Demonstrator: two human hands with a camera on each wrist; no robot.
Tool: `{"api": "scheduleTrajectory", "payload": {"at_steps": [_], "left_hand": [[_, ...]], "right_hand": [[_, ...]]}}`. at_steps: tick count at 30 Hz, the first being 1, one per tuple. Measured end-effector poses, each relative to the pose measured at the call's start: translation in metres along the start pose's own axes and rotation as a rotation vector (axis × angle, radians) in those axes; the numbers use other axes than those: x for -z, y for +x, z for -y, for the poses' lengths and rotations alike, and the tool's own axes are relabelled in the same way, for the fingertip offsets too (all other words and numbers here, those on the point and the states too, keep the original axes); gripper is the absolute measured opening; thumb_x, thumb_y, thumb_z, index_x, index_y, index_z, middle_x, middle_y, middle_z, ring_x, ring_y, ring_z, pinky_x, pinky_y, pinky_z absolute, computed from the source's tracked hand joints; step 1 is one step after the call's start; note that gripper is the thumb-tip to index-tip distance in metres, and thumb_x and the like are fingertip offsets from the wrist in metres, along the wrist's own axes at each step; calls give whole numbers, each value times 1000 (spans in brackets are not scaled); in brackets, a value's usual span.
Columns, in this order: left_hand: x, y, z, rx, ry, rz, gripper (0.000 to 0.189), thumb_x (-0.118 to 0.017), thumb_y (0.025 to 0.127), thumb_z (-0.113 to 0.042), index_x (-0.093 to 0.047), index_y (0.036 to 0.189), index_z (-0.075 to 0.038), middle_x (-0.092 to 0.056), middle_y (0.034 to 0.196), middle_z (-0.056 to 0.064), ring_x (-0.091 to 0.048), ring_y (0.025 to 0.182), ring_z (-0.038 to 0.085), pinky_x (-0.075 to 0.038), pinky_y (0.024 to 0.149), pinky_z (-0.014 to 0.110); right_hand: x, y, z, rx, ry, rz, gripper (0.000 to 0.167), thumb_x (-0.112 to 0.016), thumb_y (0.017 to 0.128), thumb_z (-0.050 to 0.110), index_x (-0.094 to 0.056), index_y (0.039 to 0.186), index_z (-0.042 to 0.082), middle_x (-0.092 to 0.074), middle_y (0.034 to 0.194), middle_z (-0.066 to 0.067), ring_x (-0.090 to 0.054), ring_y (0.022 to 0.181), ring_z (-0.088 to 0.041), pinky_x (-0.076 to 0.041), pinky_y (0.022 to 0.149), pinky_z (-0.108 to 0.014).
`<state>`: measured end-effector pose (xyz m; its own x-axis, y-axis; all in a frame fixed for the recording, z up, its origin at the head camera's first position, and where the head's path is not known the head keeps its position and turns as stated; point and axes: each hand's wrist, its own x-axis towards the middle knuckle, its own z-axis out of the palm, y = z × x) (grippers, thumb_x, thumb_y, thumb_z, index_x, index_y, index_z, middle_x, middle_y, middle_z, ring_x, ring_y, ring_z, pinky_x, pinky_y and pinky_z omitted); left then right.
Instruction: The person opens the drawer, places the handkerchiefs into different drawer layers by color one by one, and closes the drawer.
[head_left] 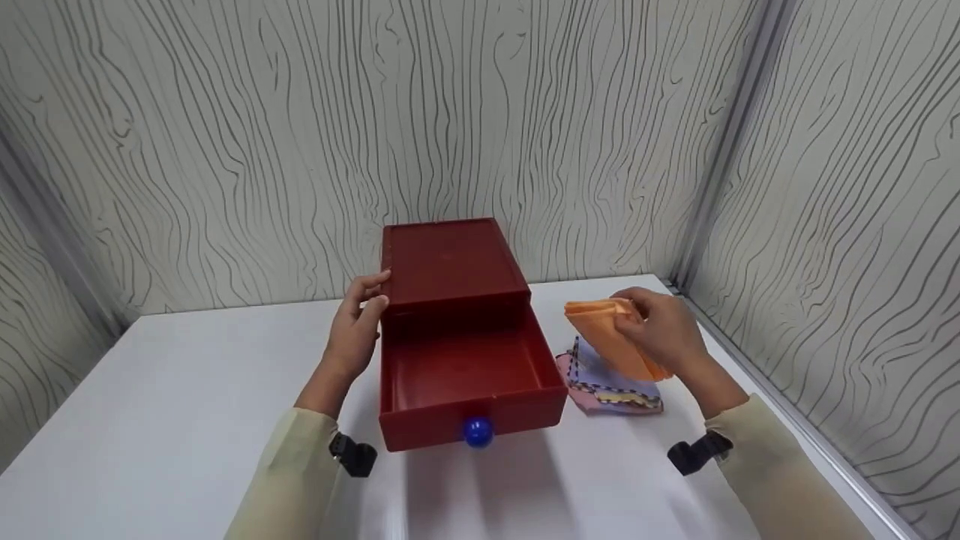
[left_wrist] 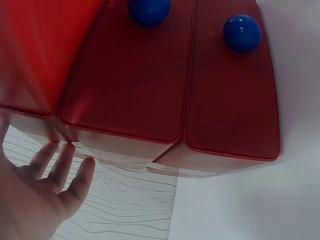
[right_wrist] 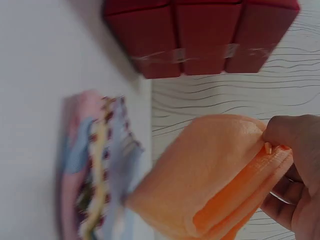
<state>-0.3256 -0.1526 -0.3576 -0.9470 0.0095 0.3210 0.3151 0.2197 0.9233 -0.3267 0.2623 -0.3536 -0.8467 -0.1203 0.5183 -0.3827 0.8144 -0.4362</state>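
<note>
A dark red drawer unit (head_left: 450,259) stands against the back wall, its top drawer (head_left: 525,416) pulled out towards me. That drawer's front carries a round blue knob (head_left: 478,433). My left hand (head_left: 351,336) touches the unit's left side near the top edge, with fingers extended in the left wrist view. To the right, my right hand (head_left: 666,328) pinches a folded orange cloth (head_left: 609,341) by one edge, thumb against fingers. The cloth hangs over a pile of folded cloths (head_left: 619,394), pink, lilac and yellow with checked borders. In the right wrist view, the orange cloth (right_wrist: 200,165) hangs partly unfolded.
Below the open drawer, the left wrist view shows further closed drawers, one with a blue knob (left_wrist: 242,33). The unit stands on a white table (head_left: 187,420). Wood-grain patterned panels (head_left: 300,135) rise behind and at both sides.
</note>
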Motion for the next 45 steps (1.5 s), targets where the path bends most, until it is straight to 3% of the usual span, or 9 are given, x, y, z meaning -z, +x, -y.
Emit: {"api": "scheduleTrajectory", "payload": {"at_steps": [10,19,26,35,45], "left_hand": [[0,0,-1,-11,21,6,39,-39,102,-26,-46,140,-24,-45,140,11,-52,111,26,-43,72,34],[3,2,2,-14,31,-8,38,-39,102,-26,-47,138,-26,-48,137,9,-53,107,25,-45,73,36],[4,2,5,-17,38,-15,37,-39,102,-26,-48,138,-25,-48,136,10,-53,106,26,-44,71,34],[4,2,3,-39,56,-15,37,-39,101,-25,-47,138,-23,-49,134,11,-52,102,23,-43,68,33],[2,2,2,-27,43,-20,38,-40,101,-25,-47,138,-24,-50,135,10,-52,97,20,-43,69,36]], "right_hand": [[24,9,40,55,93,-98,20,-67,84,8,-71,104,8,-71,83,-10,-60,66,-18,-46,54,-21],[35,13,64,151,116,-193,19,-69,83,10,-72,102,7,-72,81,-7,-62,65,-13,-49,55,-17],[46,14,80,177,178,-302,21,-71,82,6,-72,103,5,-71,81,-7,-59,66,-7,-48,58,-10],[64,9,116,246,330,-416,21,-71,83,4,-72,104,4,-72,87,-8,-60,71,-5,-52,64,-13],[74,3,155,375,363,-460,21,-73,80,1,-72,101,2,-74,90,-9,-63,73,-2,-52,65,-15]]}}
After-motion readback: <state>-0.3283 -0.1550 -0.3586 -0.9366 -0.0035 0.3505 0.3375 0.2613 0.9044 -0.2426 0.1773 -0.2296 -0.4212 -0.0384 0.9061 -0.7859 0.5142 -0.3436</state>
